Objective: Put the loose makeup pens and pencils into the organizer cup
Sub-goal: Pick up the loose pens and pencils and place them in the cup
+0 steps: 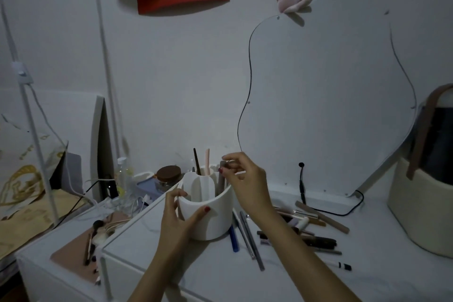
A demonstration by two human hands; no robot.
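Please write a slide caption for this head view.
Left hand steadies the white organizer cup while right hand lowers a pencil in.

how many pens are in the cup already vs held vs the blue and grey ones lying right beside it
Standing in the organizer cup: 2, a dark pencil and a pink pen
Held by the right hand, tip in the cup: 1 grey pen
Blue pen on the table: 1
Grey pencils beside it: 2
Total: 6
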